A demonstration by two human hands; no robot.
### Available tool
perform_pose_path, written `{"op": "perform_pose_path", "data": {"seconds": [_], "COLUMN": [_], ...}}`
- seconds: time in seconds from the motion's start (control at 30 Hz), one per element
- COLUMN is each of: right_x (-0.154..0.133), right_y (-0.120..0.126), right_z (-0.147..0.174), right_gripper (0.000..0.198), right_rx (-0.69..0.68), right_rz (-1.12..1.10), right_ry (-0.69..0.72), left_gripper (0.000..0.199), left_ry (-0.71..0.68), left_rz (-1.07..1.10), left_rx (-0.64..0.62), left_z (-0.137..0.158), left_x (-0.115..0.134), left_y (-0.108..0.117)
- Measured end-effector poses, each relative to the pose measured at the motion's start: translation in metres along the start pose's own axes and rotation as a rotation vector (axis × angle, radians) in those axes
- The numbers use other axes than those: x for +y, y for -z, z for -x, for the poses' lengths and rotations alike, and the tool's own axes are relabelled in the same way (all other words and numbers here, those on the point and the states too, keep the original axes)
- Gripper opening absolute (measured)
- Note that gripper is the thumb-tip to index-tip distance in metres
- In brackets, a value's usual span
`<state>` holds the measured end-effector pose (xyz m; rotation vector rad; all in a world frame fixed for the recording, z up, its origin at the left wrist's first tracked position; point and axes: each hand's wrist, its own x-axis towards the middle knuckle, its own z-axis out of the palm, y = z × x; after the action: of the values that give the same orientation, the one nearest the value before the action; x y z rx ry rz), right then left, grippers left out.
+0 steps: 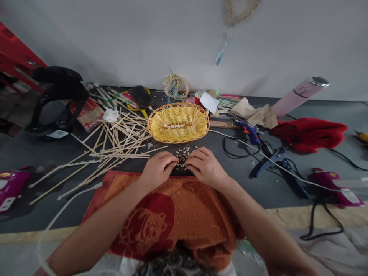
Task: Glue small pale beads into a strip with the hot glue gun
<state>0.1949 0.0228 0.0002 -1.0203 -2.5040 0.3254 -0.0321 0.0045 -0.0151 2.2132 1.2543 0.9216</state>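
Observation:
Small pale wooden pieces lie in a loose heap on the dark table, between my two hands. My left hand is at the heap's left side, its thumb and forefinger pinched together. From the right, my right hand comes to the same heap with its fingertips drawn together. Whatever either pinch holds is too small to make out. Just beyond the heap stands a yellow woven basket, with a short strip of joined light pieces inside. An orange-red towel lies under my forearms.
Thin wooden sticks are strewn to the left. On the right are a blue glue gun, blue-handled pliers, a white cord and a red cloth. A pink thermos leans near the wall.

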Motion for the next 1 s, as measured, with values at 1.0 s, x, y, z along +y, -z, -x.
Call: {"op": "perform_pose_path", "data": {"seconds": [1.0], "right_x": [0.022], "right_y": [0.015], "right_z": [0.004], "right_gripper": [0.026], "right_rx": [-0.004], "right_rz": [0.197], "right_ry": [-0.234], "left_gripper": [0.024], "left_ry": [0.600], "left_rz": [0.679], "left_rx": [-0.175], "left_z": [-0.003], "left_x": [0.022], "left_y": [0.000]}}
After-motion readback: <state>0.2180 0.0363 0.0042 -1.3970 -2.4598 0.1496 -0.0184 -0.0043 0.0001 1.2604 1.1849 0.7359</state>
